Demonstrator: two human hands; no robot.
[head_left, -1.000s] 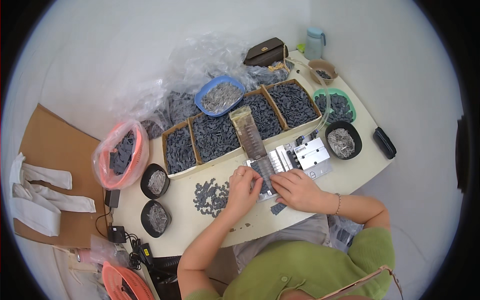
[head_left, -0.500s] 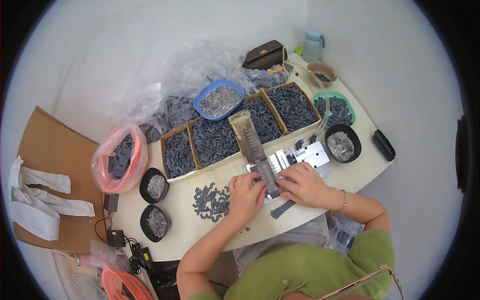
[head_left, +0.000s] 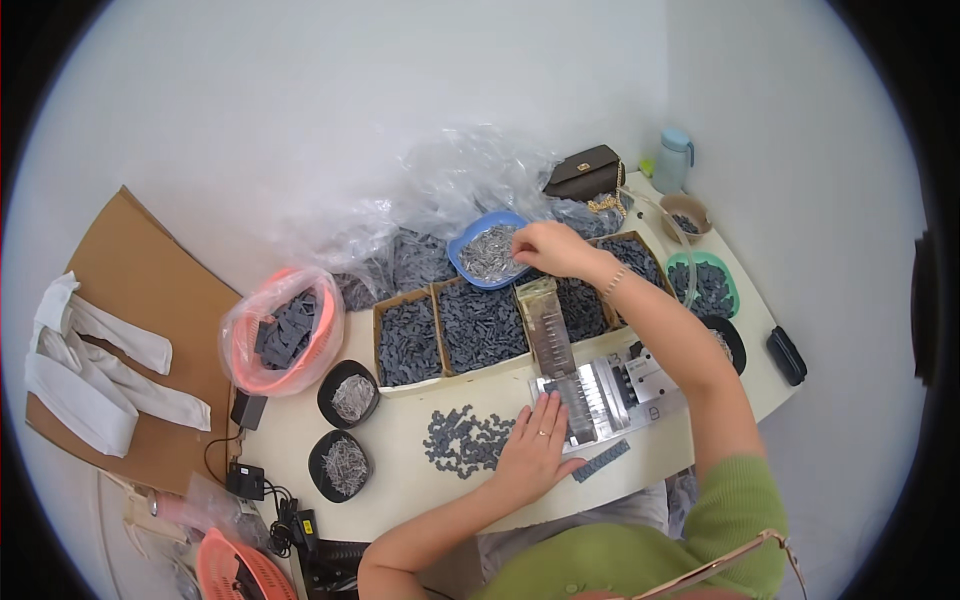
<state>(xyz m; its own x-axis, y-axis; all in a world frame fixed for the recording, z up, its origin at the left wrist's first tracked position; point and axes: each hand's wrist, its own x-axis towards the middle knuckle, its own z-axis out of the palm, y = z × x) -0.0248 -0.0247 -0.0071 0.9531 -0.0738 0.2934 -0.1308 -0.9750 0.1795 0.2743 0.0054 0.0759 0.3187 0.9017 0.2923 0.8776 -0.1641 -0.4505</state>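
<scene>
My left hand (head_left: pixel 537 447) lies flat with its fingers stretched out, at the left edge of a metal fixture (head_left: pixel 598 398). A clear ridged chute (head_left: pixel 549 325) runs back from this fixture. My right hand (head_left: pixel 562 248) reaches over the boxes to the right rim of a blue bowl (head_left: pixel 456 258) full of thin metal pins (head_left: pixel 490 252). Its fingers are bent together; what they hold, if anything, cannot be made out. Left of my left hand, small dark grey pieces (head_left: pixel 462 440) are scattered on the table. A row of joined grey pieces (head_left: pixel 602 460) lies before the fixture.
A divided cardboard box (head_left: pixel 440 385) of grey pieces spans the table's back. Two black bowls (head_left: pixel 318 466) of pins stand left, near a bagged pink basket (head_left: pixel 330 335). To the right are a green bowl (head_left: pixel 735 290), a partly covered black bowl (head_left: pixel 738 345) and a black case (head_left: pixel 787 356).
My right hand has left the fixture and reached up to the blue bowl. My left hand has flattened at the fixture's left edge. The whole view has shifted.
</scene>
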